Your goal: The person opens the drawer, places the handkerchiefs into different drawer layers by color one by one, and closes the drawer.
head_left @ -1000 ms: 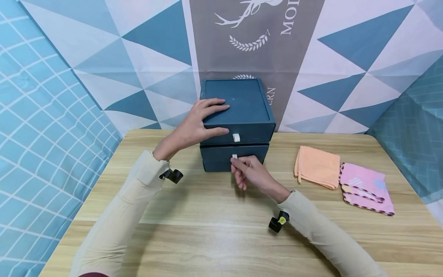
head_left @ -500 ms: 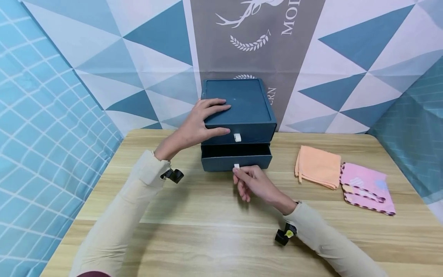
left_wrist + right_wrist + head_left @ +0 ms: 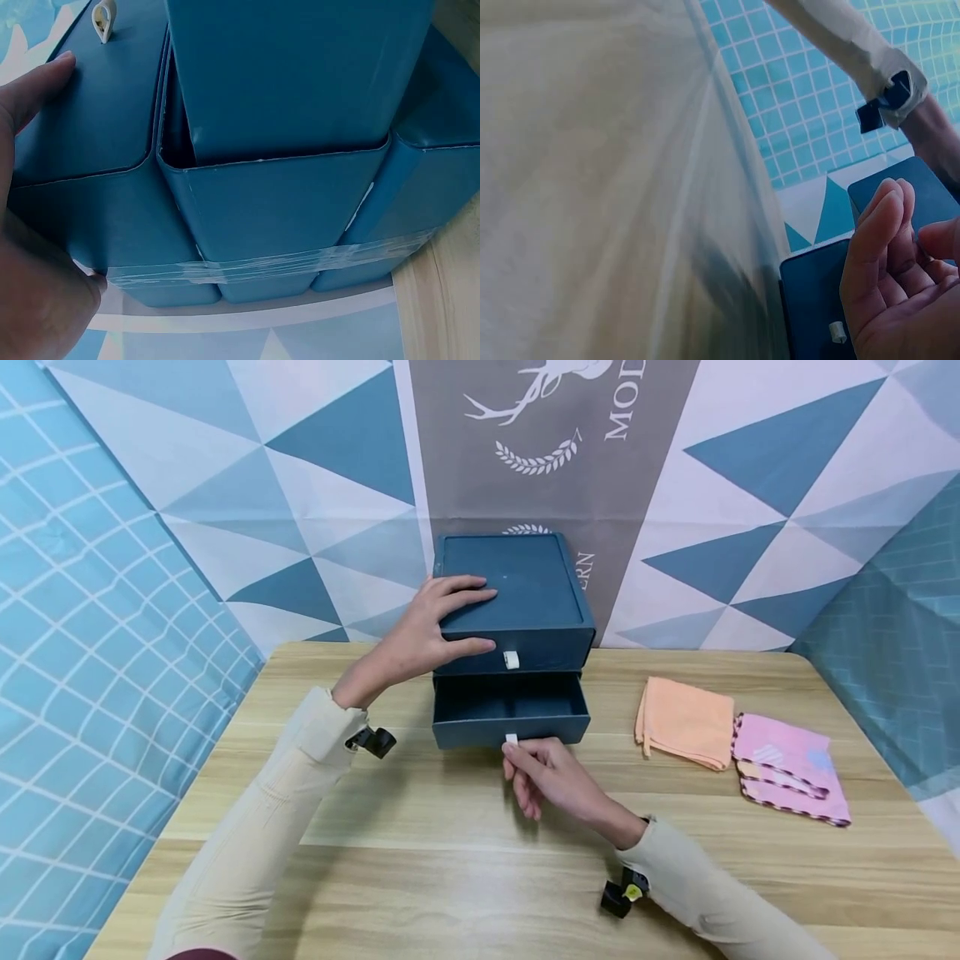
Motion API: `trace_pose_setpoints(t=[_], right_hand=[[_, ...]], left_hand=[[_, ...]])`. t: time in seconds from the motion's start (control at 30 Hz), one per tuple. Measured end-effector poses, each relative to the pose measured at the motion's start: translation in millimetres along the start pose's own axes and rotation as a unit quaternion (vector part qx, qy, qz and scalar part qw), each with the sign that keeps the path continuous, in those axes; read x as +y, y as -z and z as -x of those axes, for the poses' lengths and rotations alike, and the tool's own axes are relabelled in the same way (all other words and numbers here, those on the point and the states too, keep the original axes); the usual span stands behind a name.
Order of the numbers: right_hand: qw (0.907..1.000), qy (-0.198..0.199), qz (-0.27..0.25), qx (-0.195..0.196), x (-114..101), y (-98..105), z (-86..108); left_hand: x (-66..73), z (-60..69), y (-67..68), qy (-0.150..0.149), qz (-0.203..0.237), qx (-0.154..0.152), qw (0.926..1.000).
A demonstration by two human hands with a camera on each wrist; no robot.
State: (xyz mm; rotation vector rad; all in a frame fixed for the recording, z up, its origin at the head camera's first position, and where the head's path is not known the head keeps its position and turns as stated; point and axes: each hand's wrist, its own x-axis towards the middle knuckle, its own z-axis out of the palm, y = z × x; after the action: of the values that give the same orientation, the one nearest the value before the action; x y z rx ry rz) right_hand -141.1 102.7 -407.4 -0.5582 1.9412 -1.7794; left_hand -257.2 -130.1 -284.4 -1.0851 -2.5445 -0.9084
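A dark blue drawer cabinet (image 3: 504, 578) stands against the wall at the back of the table. My left hand (image 3: 431, 627) rests on its left edge, fingers flat on the top and thumb along the upper drawer's front (image 3: 551, 650). Below it, a drawer (image 3: 457, 735) is pulled partway out, and the inside that shows is dark and bare. My right hand (image 3: 551, 777) pinches the white pull tab (image 3: 512, 739) of that drawer between thumb and finger. In the left wrist view the pulled drawer (image 3: 292, 82) juts out between an upper and a lower unit.
A folded orange cloth (image 3: 686, 722) lies right of the cabinet, beside a folded pink cloth (image 3: 787, 764) with a checkered trim. In the left wrist view, clear tape (image 3: 262, 268) runs across the cabinet's stacked units. In the right wrist view, another white tab (image 3: 838, 332) shows on a drawer front.
The lower drawer seen in the head view has slid from closed to partway out toward me, with my right hand drawing back on its tab. My left hand has stayed on the cabinet.
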Motion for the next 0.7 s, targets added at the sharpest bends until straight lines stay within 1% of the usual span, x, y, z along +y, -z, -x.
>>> trace_pose_setpoints(t=[0.3, 0.57, 0.7], right_hand=[[1.0000, 0.001, 0.006, -0.006, 0, -9, 13.7], [0.9996, -0.021, 0.004, -0.019, -2, -13, 23.5], [0.9993, -0.020, 0.007, -0.031, -5, -13, 29.6]], left_hand=[[-0.1, 0.7, 0.3, 0.003, -0.004, 0.000, 1.0000], [-0.3, 1.3, 0.5, 0.005, -0.004, 0.003, 1.0000], [-1.2, 0.8, -0.6, 0.008, -0.002, 0.004, 1.0000]])
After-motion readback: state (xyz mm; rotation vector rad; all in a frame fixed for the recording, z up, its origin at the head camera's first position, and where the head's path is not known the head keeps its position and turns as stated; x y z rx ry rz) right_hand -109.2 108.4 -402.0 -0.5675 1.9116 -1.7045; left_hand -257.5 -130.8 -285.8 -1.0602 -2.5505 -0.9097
